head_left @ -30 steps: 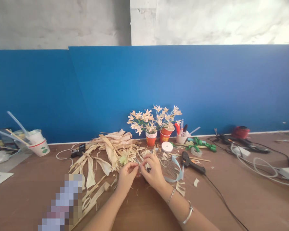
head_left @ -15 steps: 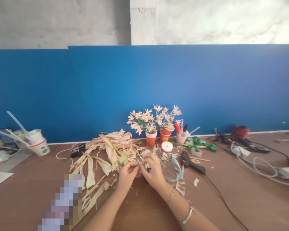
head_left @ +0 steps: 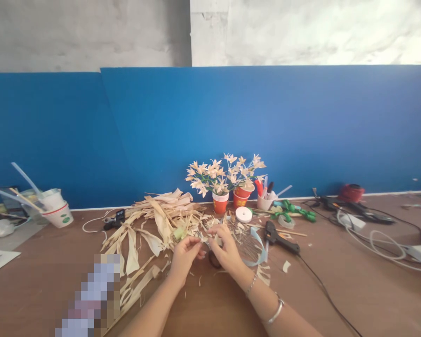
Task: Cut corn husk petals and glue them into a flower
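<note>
My left hand [head_left: 186, 256] is closed in a pinch over the front of the husk scraps, on something too small to make out. Just right of it, my right hand [head_left: 225, 247] has its thumb and fingers bent together around something pale and tiny. A narrow gap lies between the two hands. Under my right hand shows a dark round handle [head_left: 214, 259], partly hidden. Dried husks [head_left: 161, 224] spread to the left and behind. Pale flowers [head_left: 214, 171] stand in a red cup [head_left: 220, 204] beyond my hands.
A white tape roll [head_left: 243, 215] lies behind my right hand. To its right are a glue gun [head_left: 280, 238] with a trailing cord, a light blue ribbon [head_left: 261, 245] and green pieces [head_left: 303, 213]. White cups [head_left: 59, 215] stand far left; cables [head_left: 375, 241] lie far right.
My hands have moved slightly apart. My right hand's fingers have shifted, and more of the dark round handle shows beneath it.
</note>
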Available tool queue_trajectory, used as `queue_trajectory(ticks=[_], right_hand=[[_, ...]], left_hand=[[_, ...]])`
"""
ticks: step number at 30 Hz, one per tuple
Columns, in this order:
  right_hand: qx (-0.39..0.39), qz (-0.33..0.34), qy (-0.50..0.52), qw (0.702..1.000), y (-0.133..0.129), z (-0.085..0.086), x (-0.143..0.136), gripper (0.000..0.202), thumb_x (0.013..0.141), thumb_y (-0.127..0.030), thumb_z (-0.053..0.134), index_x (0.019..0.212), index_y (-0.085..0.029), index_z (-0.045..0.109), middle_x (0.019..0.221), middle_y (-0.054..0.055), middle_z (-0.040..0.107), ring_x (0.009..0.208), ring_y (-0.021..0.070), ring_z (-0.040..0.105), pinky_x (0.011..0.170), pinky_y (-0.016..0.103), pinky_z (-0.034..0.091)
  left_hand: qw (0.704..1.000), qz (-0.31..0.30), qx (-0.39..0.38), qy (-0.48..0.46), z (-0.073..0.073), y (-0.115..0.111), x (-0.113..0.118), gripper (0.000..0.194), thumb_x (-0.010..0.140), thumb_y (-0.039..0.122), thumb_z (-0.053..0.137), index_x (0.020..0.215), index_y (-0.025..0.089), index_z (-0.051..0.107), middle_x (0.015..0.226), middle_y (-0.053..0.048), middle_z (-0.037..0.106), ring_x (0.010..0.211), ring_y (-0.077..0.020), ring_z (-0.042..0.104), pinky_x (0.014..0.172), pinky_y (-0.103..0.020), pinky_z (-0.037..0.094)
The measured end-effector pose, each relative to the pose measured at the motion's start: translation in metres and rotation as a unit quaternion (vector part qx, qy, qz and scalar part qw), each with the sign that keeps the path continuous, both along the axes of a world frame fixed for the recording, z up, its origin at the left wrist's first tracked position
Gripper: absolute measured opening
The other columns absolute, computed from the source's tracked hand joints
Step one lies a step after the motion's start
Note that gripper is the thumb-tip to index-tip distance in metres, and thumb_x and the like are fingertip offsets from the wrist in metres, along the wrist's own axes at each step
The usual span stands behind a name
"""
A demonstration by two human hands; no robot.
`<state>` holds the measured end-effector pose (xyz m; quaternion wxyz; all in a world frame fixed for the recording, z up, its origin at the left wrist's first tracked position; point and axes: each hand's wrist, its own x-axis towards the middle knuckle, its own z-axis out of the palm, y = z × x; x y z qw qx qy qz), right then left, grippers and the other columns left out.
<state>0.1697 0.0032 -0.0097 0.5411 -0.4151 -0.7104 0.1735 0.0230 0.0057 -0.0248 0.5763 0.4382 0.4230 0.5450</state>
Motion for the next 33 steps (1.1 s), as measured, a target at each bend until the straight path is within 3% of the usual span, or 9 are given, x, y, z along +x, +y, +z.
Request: queue_trajectory(ticks=[4,13,19,23,28,33], right_hand=[[-0.021,0.019,0.011,1.0,0.0032,-0.0039,0.0003,0.01,0.08,-0.018,0.055,0.084,-0.021,0.063,0.091,0.005,0.057,0.092,0.0199,0.053,0.085,0.035,0.041],[-0.021,-0.006,0.007,1.0,0.0041,-0.0042,-0.0004,0.009,0.081,-0.022,0.056,0.073,-0.02,0.061,0.088,0.005,0.058,0.089,0.0198,0.053,0.084,0.035,0.041],[-0.022,-0.013,0.01,1.0,0.0026,-0.0014,-0.0005,0.011,0.079,-0.022,0.058,0.069,-0.02,0.061,0.086,0.005,0.058,0.087,0.0194,0.054,0.083,0.034,0.042],[-0.035,-0.01,0.018,0.999,0.0011,0.0012,-0.0013,0.011,0.079,-0.023,0.059,0.068,-0.02,0.061,0.085,0.005,0.059,0.087,0.0196,0.055,0.084,0.034,0.042],[-0.048,-0.014,0.028,0.998,0.0013,0.0028,-0.0018,0.013,0.078,-0.024,0.059,0.066,-0.019,0.062,0.084,0.004,0.059,0.085,0.0193,0.056,0.083,0.034,0.042],[-0.052,-0.017,0.037,0.998,-0.0006,0.003,-0.0039,0.015,0.078,-0.024,0.059,0.065,-0.019,0.061,0.082,0.004,0.059,0.084,0.0188,0.056,0.082,0.033,0.042]], left_hand=[[1.0,-0.012,-0.006,-0.003,0.0021,-0.0014,-0.0004,0.026,0.06,0.031,0.074,0.074,0.013,0.061,0.056,0.002,0.062,0.051,-0.0112,0.059,0.049,-0.021,0.045],[1.0,-0.005,-0.002,-0.007,0.0017,0.0011,0.0003,0.034,0.058,0.031,0.075,0.082,0.015,0.057,0.062,0.003,0.062,0.051,-0.0121,0.061,0.049,-0.022,0.047],[0.994,-0.001,0.039,0.102,-0.0035,0.001,-0.0014,0.027,0.064,0.038,0.069,0.075,0.017,0.057,0.054,0.002,0.059,0.045,-0.0134,0.056,0.037,-0.019,0.036],[0.97,0.022,0.107,0.218,-0.0045,-0.0008,-0.0041,0.016,0.072,0.034,0.061,0.071,0.018,0.061,0.047,0.003,0.055,0.043,-0.013,0.051,0.044,-0.022,0.037],[0.924,0.068,0.218,0.306,-0.0022,-0.0017,-0.0057,0.007,0.072,0.025,0.06,0.068,0.02,0.063,0.065,0.0,0.061,0.055,-0.0143,0.052,0.056,-0.025,0.04],[0.896,0.086,0.257,0.351,0.0012,-0.004,-0.0061,0.006,0.072,0.02,0.058,0.069,0.021,0.063,0.069,-0.001,0.06,0.06,-0.0156,0.052,0.062,-0.026,0.041]])
